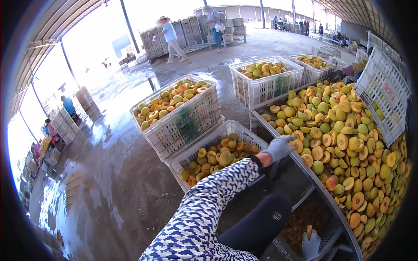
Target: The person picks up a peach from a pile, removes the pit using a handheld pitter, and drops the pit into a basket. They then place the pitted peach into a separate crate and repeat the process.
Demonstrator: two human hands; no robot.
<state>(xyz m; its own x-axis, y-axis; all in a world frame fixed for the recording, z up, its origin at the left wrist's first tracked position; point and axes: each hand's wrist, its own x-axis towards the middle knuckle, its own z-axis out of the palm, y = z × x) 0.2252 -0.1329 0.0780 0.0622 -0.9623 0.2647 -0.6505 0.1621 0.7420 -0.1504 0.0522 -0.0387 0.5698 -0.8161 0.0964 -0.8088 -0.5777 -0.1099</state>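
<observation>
My left hand (278, 148), in a grey glove, reaches over the metal rim (313, 182) of a sorting table, its fingers stretched toward the heaped halved yellow peaches (335, 126). Nothing shows in its fingers. Lower down, my right hand (310, 247), also gloved, is closed around a small tool with a brown wooden handle (309, 231); the rest of the tool is hidden. Below that hand, a crate (285, 250) under the table holds dark brownish pieces. Beside my left forearm stands a white crate (176, 167) partly filled with peach halves.
Stacked white crates of peaches (150, 139) stand at left, with two more crates (244, 89) (305, 78) beyond. A tilted crate (385, 93) rests on the heap, near another person's dark-gloved hand (335, 75). Two people walk by stacked crates (185, 32) on the wet floor (117, 174).
</observation>
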